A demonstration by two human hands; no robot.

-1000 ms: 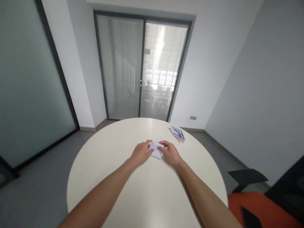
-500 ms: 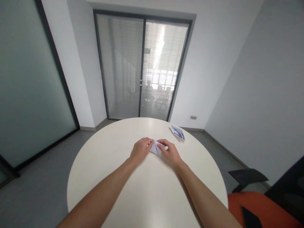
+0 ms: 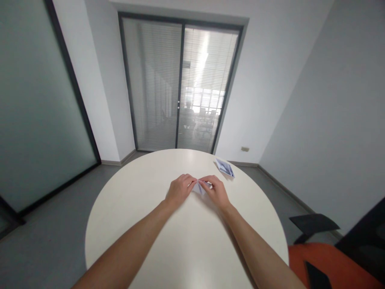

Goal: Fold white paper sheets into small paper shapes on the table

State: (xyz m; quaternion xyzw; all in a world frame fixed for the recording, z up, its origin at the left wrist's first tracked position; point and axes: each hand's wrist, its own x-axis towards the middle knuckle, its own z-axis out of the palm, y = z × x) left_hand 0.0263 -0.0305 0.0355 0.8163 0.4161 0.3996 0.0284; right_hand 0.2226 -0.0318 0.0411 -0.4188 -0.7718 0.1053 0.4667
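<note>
A small piece of folded white paper (image 3: 198, 189) is between my two hands, just above or on the round white table (image 3: 135, 188). My left hand (image 3: 179, 188) pinches its upper left part between thumb and fingers. From the other side, my right hand (image 3: 215, 190) pinches the paper close to the same spot, so the fingertips of both hands nearly meet. A crease line runs down the paper's middle. Fingers cover its upper edge and sides.
A printed card or folded sheet (image 3: 225, 167) lies near the table's far right edge. An orange-seated chair (image 3: 325, 265) with black armrests stands at the lower right. Beyond the table are glass doors with blinds (image 3: 153, 88) and a wall socket (image 3: 245, 149).
My fingertips have come closer together at the top of the paper. Less of the paper shows now, and its lower part looks tilted. The card has stayed put.
</note>
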